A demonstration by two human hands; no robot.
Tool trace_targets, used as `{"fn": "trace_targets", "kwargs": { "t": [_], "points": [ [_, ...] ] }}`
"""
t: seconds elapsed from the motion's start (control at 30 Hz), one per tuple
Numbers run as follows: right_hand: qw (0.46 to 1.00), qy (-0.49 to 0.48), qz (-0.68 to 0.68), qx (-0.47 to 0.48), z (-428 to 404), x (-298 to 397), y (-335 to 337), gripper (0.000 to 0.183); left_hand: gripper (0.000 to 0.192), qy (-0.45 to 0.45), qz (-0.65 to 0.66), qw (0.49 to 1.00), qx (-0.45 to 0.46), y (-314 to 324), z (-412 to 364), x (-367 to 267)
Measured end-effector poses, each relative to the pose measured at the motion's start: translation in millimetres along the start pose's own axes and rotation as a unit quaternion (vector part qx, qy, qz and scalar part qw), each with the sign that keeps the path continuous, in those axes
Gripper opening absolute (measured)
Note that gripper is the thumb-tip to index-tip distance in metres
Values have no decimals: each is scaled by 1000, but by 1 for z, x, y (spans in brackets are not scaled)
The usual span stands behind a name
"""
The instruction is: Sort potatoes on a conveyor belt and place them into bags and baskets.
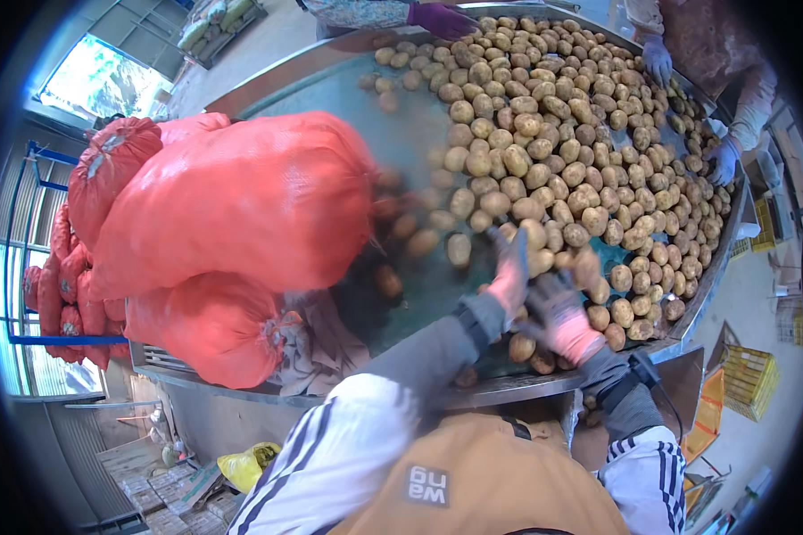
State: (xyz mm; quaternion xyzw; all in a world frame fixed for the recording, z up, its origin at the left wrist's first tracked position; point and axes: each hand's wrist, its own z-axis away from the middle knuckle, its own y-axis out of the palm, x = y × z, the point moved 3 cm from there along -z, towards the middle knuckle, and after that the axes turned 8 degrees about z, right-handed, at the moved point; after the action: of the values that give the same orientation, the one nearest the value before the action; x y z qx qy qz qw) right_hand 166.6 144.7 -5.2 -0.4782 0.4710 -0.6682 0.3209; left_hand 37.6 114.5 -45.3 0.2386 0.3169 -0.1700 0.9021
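Many loose potatoes (542,154) cover the right half of a metal-rimmed sorting table with a green surface (415,328). My left hand (512,271), in a grey and pink work glove, reaches in among the potatoes near the front edge. Its fingers are apart and rest against them. Beside it is my right hand (559,311), gloved alike and blurred, its fingers partly hidden. A blurred potato (585,269) is just beyond its fingers; whether they grip anything is unclear. Several blurred potatoes (423,243) are between my hands and a full red sack (241,194) on the left.
Another red sack (207,328) and a crumpled cloth (328,341) lie at the table's left end. Across the table is a co-worker's purple-gloved hand (445,21). At right, another person's gloved hands (724,160) touch the potatoes. A yellow crate (749,381) stands on the floor.
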Motion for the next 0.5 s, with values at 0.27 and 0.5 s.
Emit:
{"fn": "trace_targets", "kwargs": {
  "t": [0.27,0.5],
  "points": [
    [978,204,16,-34,-6,-107,-61,26,58,104,-189,950,226,-8,53,-33],
    [951,-133,-57,-274,-149,16,-70,29,48,389,-411,800,-200,-180,55,-75]
  ]
}}
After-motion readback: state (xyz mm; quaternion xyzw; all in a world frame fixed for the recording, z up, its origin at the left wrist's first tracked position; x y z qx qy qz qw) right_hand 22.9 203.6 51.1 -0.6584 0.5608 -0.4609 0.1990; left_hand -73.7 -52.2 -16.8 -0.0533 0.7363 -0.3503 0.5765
